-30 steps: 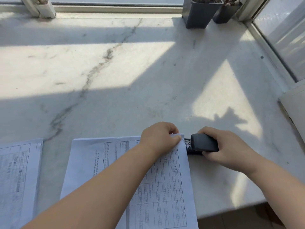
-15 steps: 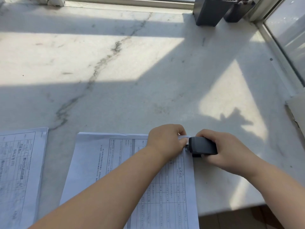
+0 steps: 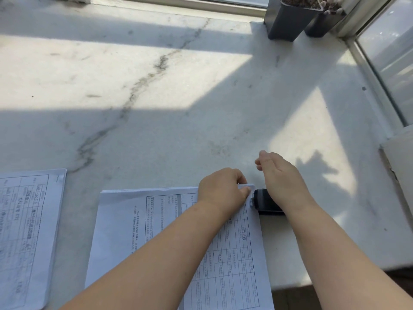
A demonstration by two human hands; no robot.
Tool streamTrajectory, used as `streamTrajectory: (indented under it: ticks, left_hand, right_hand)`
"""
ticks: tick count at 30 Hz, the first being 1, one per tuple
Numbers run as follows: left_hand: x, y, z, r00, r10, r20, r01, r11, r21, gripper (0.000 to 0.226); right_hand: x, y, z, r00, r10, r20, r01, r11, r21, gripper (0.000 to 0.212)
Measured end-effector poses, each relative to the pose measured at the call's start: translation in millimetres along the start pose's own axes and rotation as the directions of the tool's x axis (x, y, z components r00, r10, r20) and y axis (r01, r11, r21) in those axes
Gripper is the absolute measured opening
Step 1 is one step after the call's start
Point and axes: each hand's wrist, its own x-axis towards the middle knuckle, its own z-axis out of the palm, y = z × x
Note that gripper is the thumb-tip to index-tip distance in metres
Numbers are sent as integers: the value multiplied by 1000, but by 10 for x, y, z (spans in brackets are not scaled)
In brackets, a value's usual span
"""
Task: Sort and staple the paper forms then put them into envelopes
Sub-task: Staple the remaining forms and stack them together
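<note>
Forms (image 3: 232, 249) in front of me, flat on the counter (image 3: 156, 90), near edge. Top right corner is pinched in my left hand (image 3: 223, 189), fingers curled over the corner, which lifts slightly off the sheet below. Stapler (image 3: 266, 202) sits on the counter touching that same right edge, just below the corner. My right hand (image 3: 281, 175) is above the stapler, fingers loosely curled and grasping nothing; wrist hides the stapler's back half.

Cannot tell whether a staple is in this corner: my fingers cover it. Judging by the stapler at the edge and the right hand off it, this set is at the stapling step, either just fastened or about to be.

Second stack of forms (image 3: 24, 231) lies well apart at far left; a small mark at its top right corner may be a staple, too small to be sure. If so, one set is done.

No envelopes in view. The enveloping is all left to do.

Two dark plant pots (image 3: 288, 21) stand in the far corner by the window.
</note>
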Motion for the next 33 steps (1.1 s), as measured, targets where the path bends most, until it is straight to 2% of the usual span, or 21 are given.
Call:
streamTrajectory:
  ticks: [4, 6, 17, 33]
  left_hand:
    - [-8, -2, -2, 1000, 6, 14, -6, 1000, -8, 17]
    - [-29, -9, 4, 1000, 14, 19, -14, 1000, -7, 18]
    - [-159, -6, 28, 999, 41, -14, -42, 999, -34, 25]
    - [-227, -9, 88, 1000, -7, -31, 5, 997, -73, 17]
  right_hand:
    - [47, 4, 81, 1000, 16, -17, -19, 976, -216, 42]
    - [65, 19, 81, 1000, 5, -30, -12, 969, -248, 43]
    - [97, 46, 118, 996, -4, -84, -19, 963, -269, 54]
    - [122, 73, 146, 996, -25, -84, 1, 962, -274, 56]
